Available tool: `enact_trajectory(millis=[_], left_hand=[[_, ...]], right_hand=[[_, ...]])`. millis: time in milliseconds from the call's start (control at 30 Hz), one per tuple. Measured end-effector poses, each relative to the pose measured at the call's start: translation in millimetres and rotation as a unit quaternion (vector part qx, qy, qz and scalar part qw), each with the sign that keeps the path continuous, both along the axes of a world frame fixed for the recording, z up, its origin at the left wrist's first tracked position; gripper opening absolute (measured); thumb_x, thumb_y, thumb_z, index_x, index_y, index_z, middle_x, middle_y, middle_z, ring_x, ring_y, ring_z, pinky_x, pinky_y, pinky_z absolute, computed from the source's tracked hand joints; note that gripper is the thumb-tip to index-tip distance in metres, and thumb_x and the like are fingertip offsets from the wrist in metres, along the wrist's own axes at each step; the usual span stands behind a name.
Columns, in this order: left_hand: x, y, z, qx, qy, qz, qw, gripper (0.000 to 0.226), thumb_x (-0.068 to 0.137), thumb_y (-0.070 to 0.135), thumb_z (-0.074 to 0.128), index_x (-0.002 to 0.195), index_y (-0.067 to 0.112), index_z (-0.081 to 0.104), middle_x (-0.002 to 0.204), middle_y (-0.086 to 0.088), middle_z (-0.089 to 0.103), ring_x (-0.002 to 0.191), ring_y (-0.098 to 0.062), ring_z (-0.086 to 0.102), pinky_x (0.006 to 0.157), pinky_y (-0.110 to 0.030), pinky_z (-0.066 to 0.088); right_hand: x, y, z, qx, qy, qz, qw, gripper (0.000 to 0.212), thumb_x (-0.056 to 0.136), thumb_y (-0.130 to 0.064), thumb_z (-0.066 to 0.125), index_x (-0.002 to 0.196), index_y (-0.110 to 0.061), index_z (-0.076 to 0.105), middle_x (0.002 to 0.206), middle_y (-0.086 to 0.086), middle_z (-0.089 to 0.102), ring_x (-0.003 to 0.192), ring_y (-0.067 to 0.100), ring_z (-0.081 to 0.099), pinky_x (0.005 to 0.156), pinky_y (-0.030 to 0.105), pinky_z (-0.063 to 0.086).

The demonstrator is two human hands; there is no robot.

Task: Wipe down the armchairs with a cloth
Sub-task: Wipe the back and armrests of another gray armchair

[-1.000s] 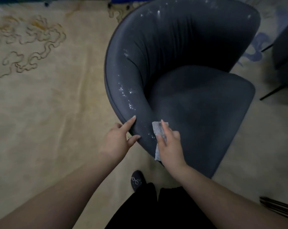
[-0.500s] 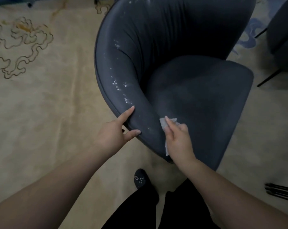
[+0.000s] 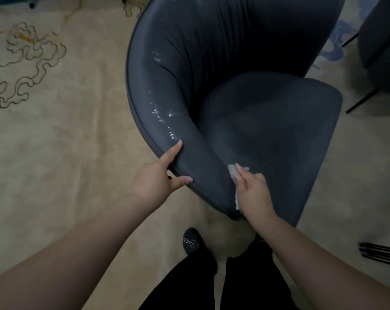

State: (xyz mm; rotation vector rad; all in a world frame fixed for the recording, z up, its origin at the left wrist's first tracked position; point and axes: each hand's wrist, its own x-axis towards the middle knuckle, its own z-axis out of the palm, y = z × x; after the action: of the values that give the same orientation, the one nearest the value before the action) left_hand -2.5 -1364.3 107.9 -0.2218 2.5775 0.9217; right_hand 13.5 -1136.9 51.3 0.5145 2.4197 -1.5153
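On the armchair (image 3: 268,130) arm, right hand (image 3: 252,193) gripping cloth (image 3: 233,174) slid inward, left hand (image 3: 153,182) still clasping rim.

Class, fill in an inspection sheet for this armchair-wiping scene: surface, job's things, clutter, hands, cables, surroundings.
Surface: beige patterned carpet.
Job's things: dark armchair, white specks on its inner arm; grey cloth against the arm's inner side.
Clutter: dark rods on the floor at right.
Hands: left hand grips the arm's edge; right hand holds the cloth.
Cables: nothing seen.
Surroundings: second dark chair at upper right.
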Motion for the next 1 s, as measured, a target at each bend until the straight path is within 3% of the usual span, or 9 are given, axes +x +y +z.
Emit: enact_trajectory(millis=[133, 200, 267, 333, 500, 600, 700, 900, 1000], left_hand=[[0, 2, 0, -0.006, 0.007, 0.007, 1.000, 0.092, 0.073, 0.046, 0.077, 0.145, 0.052, 0.020, 0.122, -0.001, 0.064, 0.083, -0.012, 0.066, 0.087, -0.031, 0.051], [0, 4, 0, -0.007, 0.009, 0.010, 1.000, 0.092, 0.072, 0.045, 0.078, 0.145, 0.052, 0.022, 0.122, -0.003, 0.064, 0.085, -0.014, 0.066, 0.089, -0.033, 0.051], [0, 5, 0, -0.006, 0.009, 0.013, 1.000, 0.093, 0.072, 0.045, 0.078, 0.145, 0.051, 0.022, 0.124, -0.003, 0.063, 0.087, -0.014, 0.066, 0.090, -0.035, 0.051], [0, 6, -1, -0.011, 0.008, 0.011, 1.000, 0.093, 0.072, 0.045, 0.078, 0.146, 0.051, 0.021, 0.124, -0.003, 0.063, 0.088, -0.015, 0.066, 0.090, -0.035, 0.051], [2, 9, -1, -0.019, -0.007, 0.022, 1.000, 0.089, 0.078, 0.044, 0.073, 0.146, 0.053, 0.015, 0.117, -0.004, 0.064, 0.088, -0.016, 0.065, 0.089, -0.037, 0.051], [12, 14, -2, -0.030, -0.001, 0.015, 0.999, 0.083, 0.085, 0.046, 0.064, 0.145, 0.054, 0.006, 0.120, 0.002, 0.063, 0.092, -0.010, 0.062, 0.084, -0.024, 0.050], [21, 23, -3, -0.045, 0.029, 0.036, 0.998, 0.078, 0.090, 0.045, 0.057, 0.145, 0.053, 0.002, 0.123, 0.005, 0.061, 0.082, -0.002, 0.056, 0.068, -0.006, 0.038], [25, 47, -13, 0.016, 0.065, 0.209, 0.976, 0.102, 0.084, 0.039, 0.068, 0.151, 0.034, -0.008, 0.115, -0.001, 0.062, 0.088, -0.016, 0.065, 0.080, -0.037, 0.054], [19, 50, -17, 0.055, 0.056, 0.264, 0.961, 0.109, 0.080, 0.035, 0.073, 0.152, 0.030, -0.008, 0.112, 0.004, 0.061, 0.085, -0.017, 0.066, 0.078, -0.039, 0.055]], right_hand=[[-23, -31, 10, 0.036, 0.056, 0.030, 0.997, 0.032, 0.101, -0.025, 0.042, 0.130, -0.022, 0.057, 0.100, 0.000, 0.045, 0.091, 0.016, 0.057, 0.057, -0.004, 0.037], [-37, -50, 17, -0.013, 0.077, 0.043, 0.996, 0.032, 0.100, -0.030, 0.045, 0.128, -0.022, 0.058, 0.107, 0.010, 0.048, 0.081, 0.011, 0.061, 0.053, 0.007, 0.046], [-41, -57, 19, -0.030, 0.109, 0.084, 0.990, 0.034, 0.099, -0.030, 0.047, 0.130, -0.021, 0.056, 0.109, 0.010, 0.046, 0.083, 0.005, 0.058, 0.073, 0.013, 0.051], [-39, -48, 14, -0.002, 0.120, 0.116, 0.986, 0.037, 0.099, -0.028, 0.046, 0.136, -0.027, 0.051, 0.108, 0.005, 0.043, 0.087, 0.001, 0.052, 0.084, 0.000, 0.036], [-44, -21, 3, -0.018, 0.033, 0.064, 0.997, 0.033, 0.101, -0.030, 0.044, 0.130, -0.021, 0.056, 0.092, -0.001, 0.046, 0.064, -0.013, 0.055, 0.056, -0.004, 0.035], [-46, -27, 8, -0.043, 0.062, 0.107, 0.991, 0.035, 0.099, -0.029, 0.046, 0.134, -0.029, 0.052, 0.100, -0.006, 0.041, 0.083, -0.022, 0.047, 0.073, -0.007, 0.030], [-43, -34, 12, -0.057, 0.131, 0.166, 0.976, 0.038, 0.099, -0.029, 0.047, 0.137, -0.033, 0.049, 0.100, -0.009, 0.039, 0.093, -0.013, 0.045, 0.085, -0.003, 0.029], [-63, -49, 15, -0.044, 0.244, 0.283, 0.926, 0.042, 0.093, -0.014, 0.055, 0.135, -0.020, 0.052, 0.097, -0.002, 0.037, 0.087, -0.006, 0.041, 0.092, 0.004, 0.032], [-103, -76, 20, -0.022, 0.300, 0.361, 0.883, 0.044, 0.085, -0.013, 0.066, 0.128, -0.023, 0.059, 0.095, 0.002, 0.038, 0.090, 0.015, 0.047, 0.090, 0.026, 0.044]])
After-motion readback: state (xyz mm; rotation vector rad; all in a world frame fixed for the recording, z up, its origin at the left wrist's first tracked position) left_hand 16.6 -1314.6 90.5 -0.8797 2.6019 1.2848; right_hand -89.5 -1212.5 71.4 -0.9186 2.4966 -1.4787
